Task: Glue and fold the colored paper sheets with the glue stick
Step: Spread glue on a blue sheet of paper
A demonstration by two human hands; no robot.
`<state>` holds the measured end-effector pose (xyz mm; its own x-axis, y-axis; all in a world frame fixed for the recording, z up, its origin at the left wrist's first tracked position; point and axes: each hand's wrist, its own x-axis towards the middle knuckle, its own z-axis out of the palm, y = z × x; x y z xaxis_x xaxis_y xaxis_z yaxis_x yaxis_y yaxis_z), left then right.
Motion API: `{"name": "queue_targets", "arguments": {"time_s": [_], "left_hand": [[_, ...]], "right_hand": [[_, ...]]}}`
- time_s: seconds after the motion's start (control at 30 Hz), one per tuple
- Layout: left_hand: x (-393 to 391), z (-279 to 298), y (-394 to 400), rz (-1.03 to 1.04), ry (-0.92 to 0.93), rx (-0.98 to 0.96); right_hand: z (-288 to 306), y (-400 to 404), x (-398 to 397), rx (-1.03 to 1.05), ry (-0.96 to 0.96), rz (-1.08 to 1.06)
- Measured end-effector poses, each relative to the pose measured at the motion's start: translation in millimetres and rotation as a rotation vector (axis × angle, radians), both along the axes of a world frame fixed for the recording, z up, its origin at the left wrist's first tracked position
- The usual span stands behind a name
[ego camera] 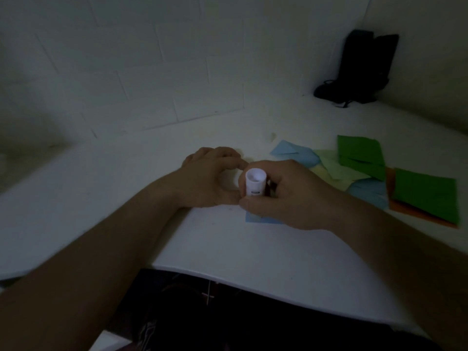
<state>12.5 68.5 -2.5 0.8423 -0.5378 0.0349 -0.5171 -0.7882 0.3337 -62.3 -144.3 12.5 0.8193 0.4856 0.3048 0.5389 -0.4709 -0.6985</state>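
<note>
Head view, right hand [291, 196] gripping upright glue stick [255, 184], left hand [207, 178] curled, pinching its side.

The right hand [286, 196] covers most of a blue sheet [255, 219], leaving one corner showing, and hides the lower body of the glue stick [255, 184]. The left hand [210, 178] curls so its fingertips are hidden. The black object [359, 69] in the corner is perhaps a bag, too dim to tell.

arms [121, 239]: bare, sleeveless; lap [253, 325]: dark clothing; no rings seen
</note>
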Motion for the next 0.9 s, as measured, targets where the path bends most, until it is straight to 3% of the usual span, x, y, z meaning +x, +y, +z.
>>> {"name": "queue_targets", "arguments": {"time_s": [0.23, 0.53, 0.9], "left_hand": [[1.5, -2.6, 0.8, -0.032, -0.018, -0.024], [-12.2, 8.2, -2.9, 0.011, 0.006, -0.023], [-10.9, 7.5, -2.1, -0.019, 0.005, -0.039]], "right_hand": [[5.0, -7.5, 2.8, 0.049, -0.009, 0.011], [13.2, -21.3, 3.7, -0.098, -0.068, 0.034], [22.1, -43.7, 7.1, -0.205, 0.0, 0.075]]}}
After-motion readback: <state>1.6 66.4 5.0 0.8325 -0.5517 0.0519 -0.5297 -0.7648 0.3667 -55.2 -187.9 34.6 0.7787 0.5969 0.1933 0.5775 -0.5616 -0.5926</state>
